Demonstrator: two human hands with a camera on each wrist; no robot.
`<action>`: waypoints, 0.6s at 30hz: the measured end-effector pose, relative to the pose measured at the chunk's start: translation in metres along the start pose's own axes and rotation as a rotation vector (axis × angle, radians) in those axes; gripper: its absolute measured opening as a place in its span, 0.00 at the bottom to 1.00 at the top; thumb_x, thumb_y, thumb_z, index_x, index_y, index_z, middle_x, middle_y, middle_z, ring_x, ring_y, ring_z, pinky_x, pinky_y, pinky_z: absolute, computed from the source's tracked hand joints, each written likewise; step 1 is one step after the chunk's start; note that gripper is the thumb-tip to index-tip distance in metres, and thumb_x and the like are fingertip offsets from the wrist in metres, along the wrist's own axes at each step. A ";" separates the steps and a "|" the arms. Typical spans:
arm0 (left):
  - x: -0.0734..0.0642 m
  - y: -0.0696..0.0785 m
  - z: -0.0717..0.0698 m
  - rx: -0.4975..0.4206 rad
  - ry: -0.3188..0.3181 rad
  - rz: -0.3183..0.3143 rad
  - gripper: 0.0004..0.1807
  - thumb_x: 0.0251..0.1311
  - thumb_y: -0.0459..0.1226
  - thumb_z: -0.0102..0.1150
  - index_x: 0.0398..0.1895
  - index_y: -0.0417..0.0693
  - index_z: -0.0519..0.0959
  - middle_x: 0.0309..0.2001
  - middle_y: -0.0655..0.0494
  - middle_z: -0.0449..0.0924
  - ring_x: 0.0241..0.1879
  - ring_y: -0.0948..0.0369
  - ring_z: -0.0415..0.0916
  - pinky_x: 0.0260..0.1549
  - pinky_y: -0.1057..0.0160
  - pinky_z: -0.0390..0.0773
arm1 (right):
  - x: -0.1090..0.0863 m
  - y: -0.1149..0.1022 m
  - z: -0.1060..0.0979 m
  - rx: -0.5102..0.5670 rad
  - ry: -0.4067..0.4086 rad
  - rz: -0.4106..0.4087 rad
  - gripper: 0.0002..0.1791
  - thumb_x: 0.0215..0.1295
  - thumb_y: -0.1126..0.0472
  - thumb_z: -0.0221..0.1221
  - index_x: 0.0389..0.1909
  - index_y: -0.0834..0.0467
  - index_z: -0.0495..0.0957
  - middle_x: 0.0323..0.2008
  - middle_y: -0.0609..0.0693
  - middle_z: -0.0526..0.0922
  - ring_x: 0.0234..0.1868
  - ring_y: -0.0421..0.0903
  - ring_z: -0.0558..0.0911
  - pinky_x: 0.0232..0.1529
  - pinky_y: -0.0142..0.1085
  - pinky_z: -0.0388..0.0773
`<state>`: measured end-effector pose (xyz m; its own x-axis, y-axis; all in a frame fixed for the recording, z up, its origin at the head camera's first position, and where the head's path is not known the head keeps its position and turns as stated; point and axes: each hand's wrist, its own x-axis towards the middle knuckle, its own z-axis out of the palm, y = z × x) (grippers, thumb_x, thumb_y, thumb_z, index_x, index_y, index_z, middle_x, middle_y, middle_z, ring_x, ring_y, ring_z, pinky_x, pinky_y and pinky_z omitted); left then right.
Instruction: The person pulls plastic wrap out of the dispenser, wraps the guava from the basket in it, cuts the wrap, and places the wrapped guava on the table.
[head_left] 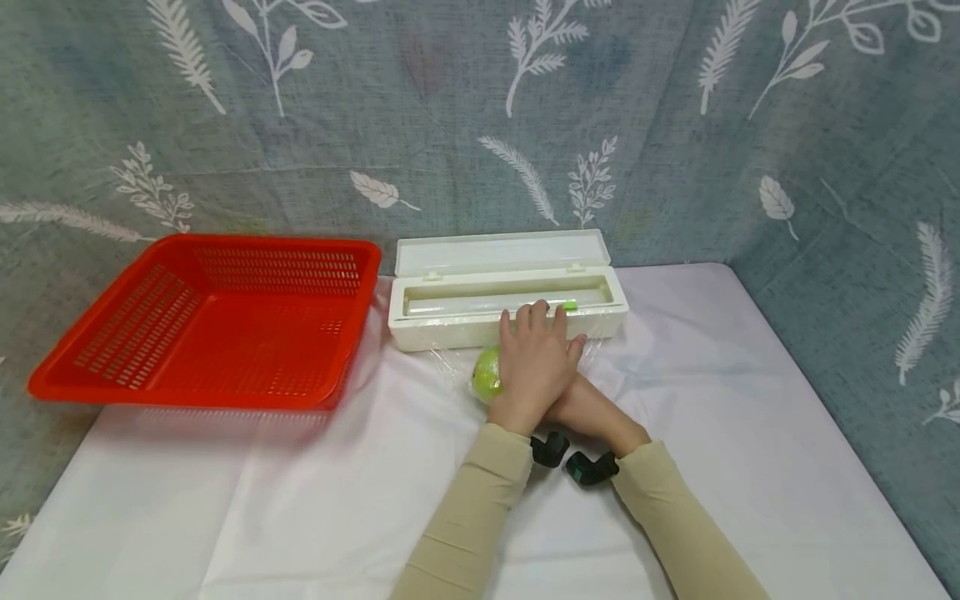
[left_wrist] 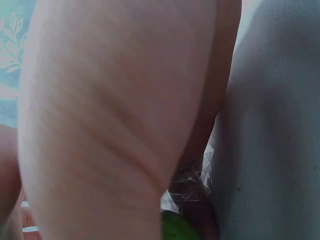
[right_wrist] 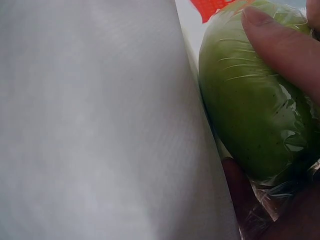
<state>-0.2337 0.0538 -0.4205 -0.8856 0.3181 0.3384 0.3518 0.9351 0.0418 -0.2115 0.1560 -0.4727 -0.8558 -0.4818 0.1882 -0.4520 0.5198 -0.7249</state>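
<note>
My left hand (head_left: 531,358) lies over the front edge of a white cling film box (head_left: 427,335), fingers stretched out, index fingertip beside the green cutter slider (head_left: 570,306). Crossing beneath it, my right hand (head_left: 585,408) grips a green speckled fruit (head_left: 486,375) wrapped in clear film. The right wrist view shows the thumb on the fruit (right_wrist: 250,105) and a finger below it. Clear film (head_left: 450,362) stretches from the box's front towards the fruit. In the left wrist view the forearm skin hides most of the scene; only part of the fruit (left_wrist: 177,227) shows.
A red plastic basket (head_left: 240,325) stands left of the box on the white-covered table (head_left: 750,467). The box lid (head_left: 502,252) is raised at the back. A grey-green patterned curtain (head_left: 450,108) borders the table behind and on the right.
</note>
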 end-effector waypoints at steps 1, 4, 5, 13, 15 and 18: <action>0.000 0.000 0.000 0.001 -0.003 0.001 0.31 0.60 0.60 0.34 0.59 0.54 0.68 0.55 0.52 0.64 0.55 0.52 0.59 0.56 0.44 0.51 | 0.000 0.000 0.000 -0.002 0.001 0.001 0.17 0.47 0.58 0.64 0.40 0.55 0.75 0.39 0.43 0.75 0.41 0.41 0.71 0.46 0.38 0.67; 0.001 0.001 0.001 0.009 -0.006 0.002 0.32 0.60 0.61 0.32 0.59 0.54 0.67 0.55 0.52 0.63 0.55 0.52 0.58 0.56 0.44 0.51 | 0.000 0.000 0.000 -0.014 0.003 -0.001 0.17 0.47 0.58 0.64 0.40 0.56 0.75 0.38 0.43 0.75 0.41 0.41 0.71 0.46 0.38 0.68; 0.002 0.001 0.002 0.012 -0.005 0.002 0.32 0.60 0.61 0.32 0.59 0.54 0.67 0.56 0.52 0.63 0.55 0.52 0.58 0.56 0.44 0.51 | 0.001 0.001 -0.001 -0.019 0.007 -0.002 0.17 0.46 0.58 0.64 0.40 0.56 0.75 0.39 0.43 0.75 0.41 0.41 0.71 0.46 0.38 0.67; 0.003 0.001 0.002 0.010 0.000 0.019 0.32 0.61 0.60 0.32 0.59 0.53 0.68 0.55 0.53 0.64 0.55 0.52 0.59 0.56 0.45 0.51 | 0.001 0.002 -0.002 0.011 0.002 -0.013 0.16 0.50 0.58 0.63 0.41 0.54 0.75 0.39 0.41 0.75 0.42 0.41 0.71 0.47 0.38 0.67; 0.002 0.001 0.002 0.006 -0.001 0.025 0.30 0.61 0.59 0.33 0.59 0.53 0.68 0.55 0.54 0.64 0.55 0.52 0.59 0.56 0.45 0.52 | 0.000 0.002 -0.002 0.011 0.000 -0.012 0.16 0.50 0.57 0.63 0.41 0.54 0.75 0.39 0.41 0.75 0.42 0.40 0.71 0.47 0.38 0.67; 0.002 0.000 0.002 0.003 0.019 0.044 0.26 0.62 0.54 0.36 0.58 0.54 0.69 0.55 0.54 0.64 0.54 0.53 0.60 0.56 0.46 0.52 | 0.000 0.002 -0.001 -0.005 0.001 -0.009 0.15 0.50 0.57 0.63 0.40 0.54 0.76 0.39 0.41 0.75 0.42 0.40 0.71 0.47 0.37 0.67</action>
<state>-0.2361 0.0550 -0.4216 -0.8636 0.3555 0.3575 0.3889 0.9210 0.0236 -0.2128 0.1577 -0.4735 -0.8521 -0.4857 0.1950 -0.4606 0.5189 -0.7202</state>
